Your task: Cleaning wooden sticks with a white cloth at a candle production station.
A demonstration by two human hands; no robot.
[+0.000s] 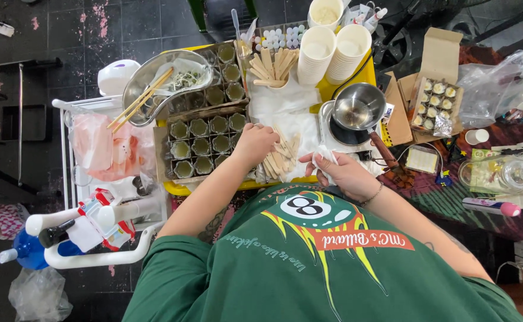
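Observation:
My left hand [254,143] reaches over a pile of flat wooden sticks [280,156], fingers curled down at the edge of a cardboard tray of several small glass jars [205,138]. Whether it grips a stick is hidden. My right hand [340,172] is closed on a crumpled white tissue [324,156], just right of the sticks. Both hands work over a white sheet on a yellow tray table [365,76].
A steel pot [358,106] stands on a small burner behind my right hand. Farther back are stacked white cups [333,50], more sticks [273,62], and a metal dish with chopsticks [154,83]. An open box of small filled jars [434,104] lies right; a white cart [94,179] left.

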